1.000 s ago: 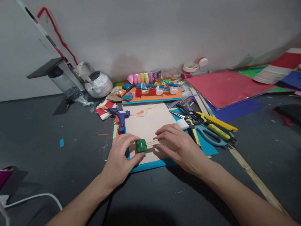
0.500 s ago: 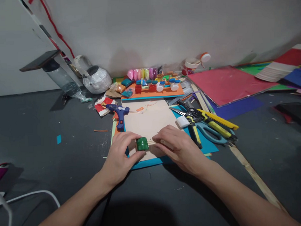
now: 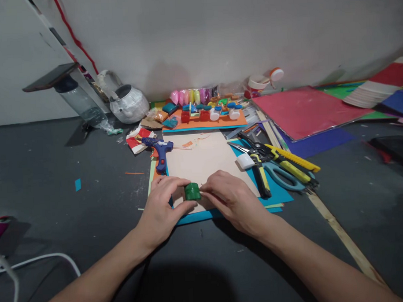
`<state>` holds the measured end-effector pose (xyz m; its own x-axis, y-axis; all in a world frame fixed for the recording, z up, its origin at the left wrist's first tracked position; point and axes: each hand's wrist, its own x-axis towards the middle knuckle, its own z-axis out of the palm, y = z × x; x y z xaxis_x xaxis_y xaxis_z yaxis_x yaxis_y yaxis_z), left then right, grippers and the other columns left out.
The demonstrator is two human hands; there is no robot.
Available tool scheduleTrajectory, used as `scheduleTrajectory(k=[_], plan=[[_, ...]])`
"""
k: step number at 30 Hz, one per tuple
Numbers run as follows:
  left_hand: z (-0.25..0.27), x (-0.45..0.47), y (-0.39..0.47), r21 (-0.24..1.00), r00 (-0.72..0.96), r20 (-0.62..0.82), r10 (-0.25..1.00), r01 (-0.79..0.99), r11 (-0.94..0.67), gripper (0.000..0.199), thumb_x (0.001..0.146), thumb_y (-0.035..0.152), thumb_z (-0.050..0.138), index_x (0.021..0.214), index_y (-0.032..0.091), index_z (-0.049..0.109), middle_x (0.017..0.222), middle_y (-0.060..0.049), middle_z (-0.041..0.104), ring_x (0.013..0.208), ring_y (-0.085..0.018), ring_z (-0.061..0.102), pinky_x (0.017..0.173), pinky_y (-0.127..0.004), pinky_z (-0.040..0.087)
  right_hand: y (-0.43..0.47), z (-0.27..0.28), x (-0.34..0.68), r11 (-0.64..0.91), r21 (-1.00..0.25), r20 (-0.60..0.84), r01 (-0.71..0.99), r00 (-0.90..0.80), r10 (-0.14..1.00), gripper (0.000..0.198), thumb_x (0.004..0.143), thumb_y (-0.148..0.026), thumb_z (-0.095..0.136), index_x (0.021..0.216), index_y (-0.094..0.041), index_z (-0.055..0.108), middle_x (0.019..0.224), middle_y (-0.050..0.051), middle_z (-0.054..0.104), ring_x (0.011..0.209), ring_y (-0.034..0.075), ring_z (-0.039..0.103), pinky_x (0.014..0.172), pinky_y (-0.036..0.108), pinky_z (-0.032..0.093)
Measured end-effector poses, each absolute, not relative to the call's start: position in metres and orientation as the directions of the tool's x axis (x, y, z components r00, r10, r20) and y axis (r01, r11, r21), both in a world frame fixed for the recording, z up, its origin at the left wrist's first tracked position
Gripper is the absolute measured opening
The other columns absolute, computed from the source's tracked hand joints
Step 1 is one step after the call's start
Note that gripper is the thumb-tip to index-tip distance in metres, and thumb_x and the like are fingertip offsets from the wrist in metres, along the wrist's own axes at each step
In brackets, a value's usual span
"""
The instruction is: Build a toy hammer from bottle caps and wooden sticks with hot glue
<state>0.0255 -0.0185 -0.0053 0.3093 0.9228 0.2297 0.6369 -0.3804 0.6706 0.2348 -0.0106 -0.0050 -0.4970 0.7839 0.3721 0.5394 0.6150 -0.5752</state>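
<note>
A short green plastic piece, like two bottle caps joined together (image 3: pixel 192 191), is held on its side just above a cream board (image 3: pixel 204 155). My left hand (image 3: pixel 163 200) grips it between thumb and fingers from the left. On the other side, my right hand (image 3: pixel 231 198) is closed in a pinch, its fingertips at the green cap's right face. Whatever sits in that pinch is too small and covered to make out. Left of the board's middle lies a blue glue gun (image 3: pixel 160 150), nozzle to the left.
Right of the board lie a white cap (image 3: pixel 245 161), pliers (image 3: pixel 262 179), blue-handled scissors (image 3: pixel 281 177) and a yellow cutter (image 3: pixel 292 158). Behind stands an orange board (image 3: pixel 203 122) with small capped wheels. A red sheet (image 3: pixel 309 112) and a white pot (image 3: pixel 130 104) are farther back.
My right fingertips have moved left, up to the green cap, and closed tighter. Pale thin strips seen between cap and fingers are now covered. My left hand keeps its grip.
</note>
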Motion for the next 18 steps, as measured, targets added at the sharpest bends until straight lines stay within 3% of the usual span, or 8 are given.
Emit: scheduleTrajectory(k=[12,16,18], plan=[[-0.007,0.022,-0.017,0.644,0.310,0.298,0.903,0.632,-0.430,0.025,0.083,0.029,0.071,0.105,0.023,0.062,0.107,-0.004,0.068,0.105,-0.024,0.059,0.094,-0.043,0.043,-0.010,0.001,0.245,0.527,-0.645,0.315,0.554,-0.436,0.843,0.012,0.092,-0.023,0.062,0.102,-0.018,0.062,0.098,0.007,0.068,0.094,0.022,0.061,0.080,0.034,0.047],[-0.008,0.022,-0.016,0.603,0.317,0.356,0.879,0.641,-0.475,0.025,0.084,0.029,0.069,0.107,0.023,0.061,0.107,-0.005,0.069,0.106,-0.024,0.059,0.097,-0.045,0.041,-0.011,0.002,0.244,0.280,-0.823,0.118,0.495,-0.333,0.936,0.019,0.093,-0.034,0.059,0.103,-0.019,0.064,0.092,0.005,0.068,0.083,0.018,0.062,0.074,0.031,0.047],[-0.008,0.021,-0.016,0.573,0.326,0.398,0.857,0.642,-0.510,0.024,0.085,0.027,0.068,0.108,0.022,0.061,0.108,-0.005,0.069,0.107,-0.025,0.060,0.100,-0.047,0.039,-0.012,0.003,0.240,0.100,-0.921,-0.016,0.378,-0.291,0.956,0.023,0.094,-0.037,0.054,0.102,-0.018,0.063,0.081,0.003,0.066,0.072,0.015,0.059,0.066,0.028,0.046]])
